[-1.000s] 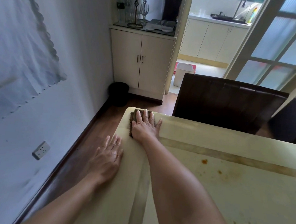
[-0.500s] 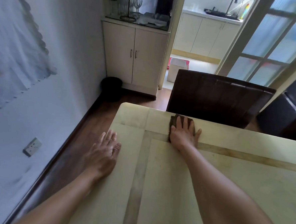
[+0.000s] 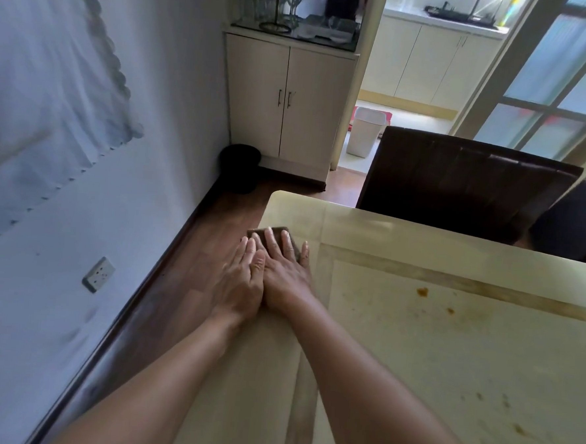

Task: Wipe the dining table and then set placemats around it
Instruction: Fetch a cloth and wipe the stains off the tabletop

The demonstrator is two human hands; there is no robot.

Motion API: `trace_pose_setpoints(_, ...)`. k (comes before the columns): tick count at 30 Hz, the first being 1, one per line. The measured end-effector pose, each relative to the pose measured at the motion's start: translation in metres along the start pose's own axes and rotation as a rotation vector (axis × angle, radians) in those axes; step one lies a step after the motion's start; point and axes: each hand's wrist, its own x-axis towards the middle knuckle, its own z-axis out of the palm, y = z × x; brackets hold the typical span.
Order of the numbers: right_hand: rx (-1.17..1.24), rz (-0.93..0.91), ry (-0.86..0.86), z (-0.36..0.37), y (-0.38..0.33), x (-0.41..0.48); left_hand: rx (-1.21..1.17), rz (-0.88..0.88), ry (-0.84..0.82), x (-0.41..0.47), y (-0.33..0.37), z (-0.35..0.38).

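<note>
right hand (image 3: pixel 283 276): flat on top of the brown scrub pad (image 3: pixel 277 233), fingers straight and a bit spread. It's pressing down with the palm, not curled round the pad.

left hand (image 3: pixel 241 284): right up against the right one, touching it along the thumb side. Fingers are straight and together and it isn't holding anything. It sits over the table's left edge, though I honestly can't tell how much of it rests on the top.

scrub pad: on the left border strip of the dining table (image 3: pixel 413 366), close to the far-left corner. Only its far end pokes out past the fingertips, and one corner seems to hang just off the edge.

dining table: pale cream top with a darker inlaid band running round inside the border.

stains (image 3: pixel 422 291): orange-brown blobs inside the band, well to the right of the hands, with more spots down near the bottom right.

dark chair (image 3: pixel 465 184): pushed in at the far side, its back rising above the tabletop.

second dark chair (image 3: pixel 573 221): just beside the first one, at the right edge.

cabinet (image 3: pixel 288 101): cream two-door unit in the corner, with wine glasses (image 3: pixel 281 1) on top.

black bin (image 3: pixel 239 167): on the wood floor just left of the cabinet.

white bin (image 3: pixel 364 131): in the doorway behind it.

wall socket (image 3: pixel 98 274): low on the left wall.
</note>
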Motion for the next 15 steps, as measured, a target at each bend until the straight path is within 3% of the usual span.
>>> trace_pose_setpoints(3, 0.019, 0.025, -0.01, 0.0, -0.003, -0.016, -0.03, 0.004, 0.005, -0.007, 0.0, -0.004)
trace_pose_setpoints(10, 0.078, 0.164, -0.021, -0.017, 0.033, -0.048, 0.416, 0.095, -0.248, -0.061, -0.023, -0.01)
trace_pose_setpoints(15, 0.081, 0.321, 0.012, -0.025, 0.093, -0.087, 0.547, 0.097, -0.309, -0.073, -0.027, -0.014)
